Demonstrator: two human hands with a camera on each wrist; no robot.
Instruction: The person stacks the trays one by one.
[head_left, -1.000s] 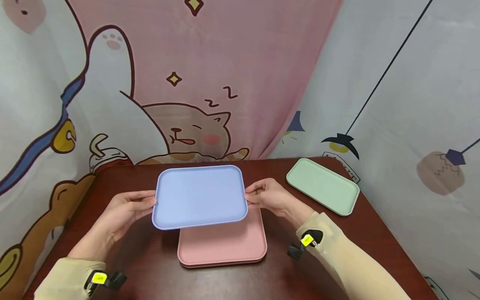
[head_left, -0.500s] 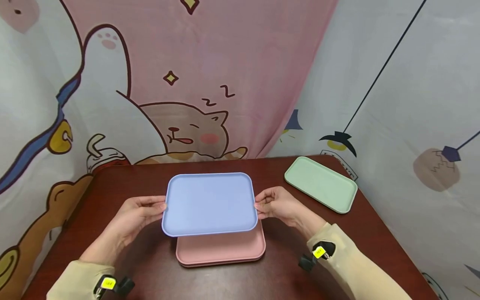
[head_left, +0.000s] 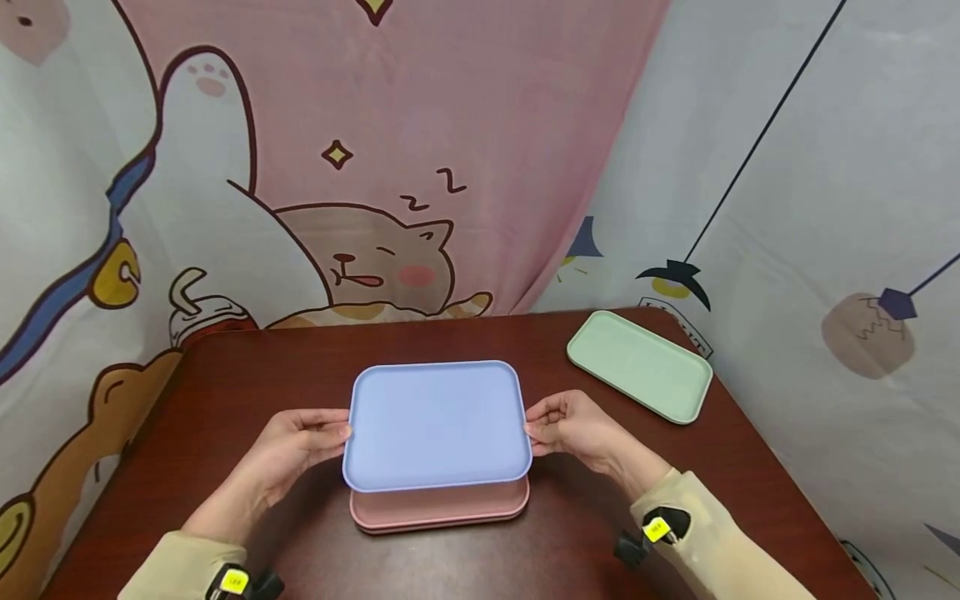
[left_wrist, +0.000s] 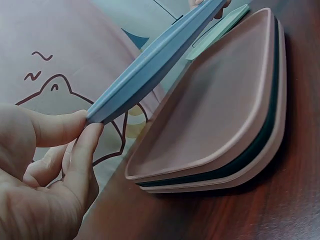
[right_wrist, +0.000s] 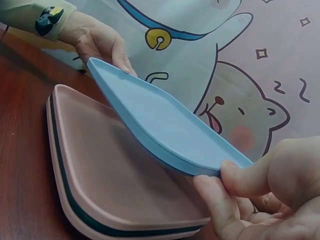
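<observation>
A blue rectangular tray (head_left: 438,427) is held in the air, its near edge overlapping the pink tray (head_left: 442,505) in the head view. My left hand (head_left: 303,442) pinches the blue tray's left rim between thumb and fingers. On the opposite short side, my right hand (head_left: 573,429) pinches the right rim the same way. Both wrist views show a gap between the blue tray and the pink tray (left_wrist: 210,100) below. Under that pink tray lies a stack: a dark green layer (left_wrist: 265,131), then another pink layer (left_wrist: 280,120) on the table.
A light green tray (head_left: 641,367) lies at an angle on the table's far right, apart from the stack. The dark red-brown table (head_left: 247,358) meets a printed cloth backdrop (head_left: 465,108) behind and along the sides.
Both hands have carried the blue tray rightward and toward the near side, so it covers more of the pink tray. The green tray and the stack have stayed put.
</observation>
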